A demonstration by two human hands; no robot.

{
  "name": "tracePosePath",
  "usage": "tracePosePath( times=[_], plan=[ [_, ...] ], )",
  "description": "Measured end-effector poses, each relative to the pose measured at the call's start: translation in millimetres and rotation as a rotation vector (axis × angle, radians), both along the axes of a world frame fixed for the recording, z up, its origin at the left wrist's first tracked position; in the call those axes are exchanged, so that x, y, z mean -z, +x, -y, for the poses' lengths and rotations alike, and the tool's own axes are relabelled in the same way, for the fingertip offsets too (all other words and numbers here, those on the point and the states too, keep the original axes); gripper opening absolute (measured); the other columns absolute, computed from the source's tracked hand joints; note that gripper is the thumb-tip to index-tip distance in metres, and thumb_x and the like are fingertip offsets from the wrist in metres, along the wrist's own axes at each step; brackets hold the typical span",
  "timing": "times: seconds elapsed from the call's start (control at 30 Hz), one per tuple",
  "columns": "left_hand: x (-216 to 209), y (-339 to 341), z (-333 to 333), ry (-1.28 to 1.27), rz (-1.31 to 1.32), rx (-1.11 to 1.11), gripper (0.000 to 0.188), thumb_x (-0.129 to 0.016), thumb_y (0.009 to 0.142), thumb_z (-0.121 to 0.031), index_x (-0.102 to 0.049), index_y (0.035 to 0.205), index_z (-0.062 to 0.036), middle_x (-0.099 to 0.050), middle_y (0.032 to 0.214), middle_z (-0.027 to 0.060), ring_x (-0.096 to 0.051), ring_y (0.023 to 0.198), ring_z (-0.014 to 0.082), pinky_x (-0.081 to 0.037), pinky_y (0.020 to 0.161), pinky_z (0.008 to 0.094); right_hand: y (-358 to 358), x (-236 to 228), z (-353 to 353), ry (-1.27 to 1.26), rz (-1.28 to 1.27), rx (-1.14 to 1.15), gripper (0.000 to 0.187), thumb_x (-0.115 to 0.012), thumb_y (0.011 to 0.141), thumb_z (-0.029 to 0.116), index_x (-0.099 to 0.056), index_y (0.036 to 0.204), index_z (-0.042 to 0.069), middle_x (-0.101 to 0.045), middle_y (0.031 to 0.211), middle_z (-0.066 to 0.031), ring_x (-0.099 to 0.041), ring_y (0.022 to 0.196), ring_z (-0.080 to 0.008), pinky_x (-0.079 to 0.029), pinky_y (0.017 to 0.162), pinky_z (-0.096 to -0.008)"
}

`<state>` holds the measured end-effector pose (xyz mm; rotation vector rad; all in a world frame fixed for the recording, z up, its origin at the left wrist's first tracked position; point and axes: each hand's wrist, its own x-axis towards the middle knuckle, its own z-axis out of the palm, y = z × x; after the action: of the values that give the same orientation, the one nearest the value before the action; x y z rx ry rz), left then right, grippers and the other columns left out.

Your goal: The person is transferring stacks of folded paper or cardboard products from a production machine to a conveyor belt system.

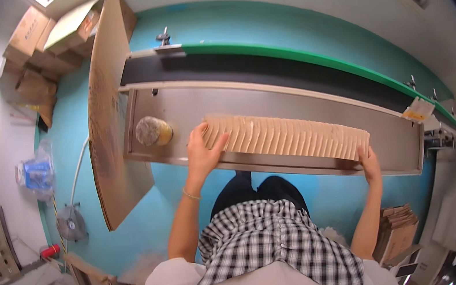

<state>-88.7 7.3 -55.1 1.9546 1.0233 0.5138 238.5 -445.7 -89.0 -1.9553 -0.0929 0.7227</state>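
A long row of flat brown cardboard pieces (285, 137), standing on edge and packed side by side, rests on the metal tray table in front of me. My left hand (203, 153) grips its left end, the thumb lying against the near side. At the opposite end my right hand (369, 162) presses the last pieces, its fingers partly hidden behind them. The pieces lean slightly and their upper edges make a ribbed pattern. Left of my left hand, a roll of tape (153, 131) with a yellowish side sits on the metal tray table (175, 100).
Beyond the table runs a dark conveyor belt (265, 76) with a green rail (285, 53). A tall cardboard sheet (106, 124) stands at the table's left end. Cartons (29, 36) are piled at the far left. A fan (71, 224) and a cardboard stack (395, 232) are on the floor.
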Motion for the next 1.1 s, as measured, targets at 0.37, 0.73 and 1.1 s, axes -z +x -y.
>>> tracePosePath(
  times=[0.37,0.73,1.1],
  plan=[
    [-18,-7,-31,0.496,-0.346,-0.178,0.072,-0.078,0.083,-0.038,-0.05,0.135,0.0038,-0.053,0.128,0.0234,-0.05,0.12,0.0427,-0.04,0.102,0.0493,-37,-30,-165,0.03,0.178,-0.039,0.053,-0.078,0.089,0.035,-0.055,0.12,0.0,-0.065,0.11,-0.0105,-0.061,0.1,-0.016,-0.05,0.085,-0.0318],
    [-49,207,79,0.446,0.121,0.663,0.065,-0.082,0.078,-0.023,-0.055,0.136,-0.0087,-0.045,0.146,0.0202,-0.046,0.132,0.041,-0.034,0.11,0.0492,5,-28,-179,0.016,0.046,0.041,0.042,-0.065,0.099,0.038,-0.068,0.11,-0.003,-0.07,0.1,-0.0096,-0.063,0.093,-0.0116,-0.05,0.081,-0.0284],
    [-26,314,64,0.127,-0.334,1.166,0.072,-0.078,0.071,-0.064,-0.063,0.12,-0.0136,-0.068,0.105,0.0158,-0.066,0.1,0.0365,-0.053,0.086,0.0434,34,-24,-141,0.164,-0.366,-0.087,0.034,-0.066,0.097,0.029,-0.065,0.117,0.0,-0.07,0.104,-0.005,-0.066,0.089,-0.0124,-0.054,0.073,-0.029]
  ],
)
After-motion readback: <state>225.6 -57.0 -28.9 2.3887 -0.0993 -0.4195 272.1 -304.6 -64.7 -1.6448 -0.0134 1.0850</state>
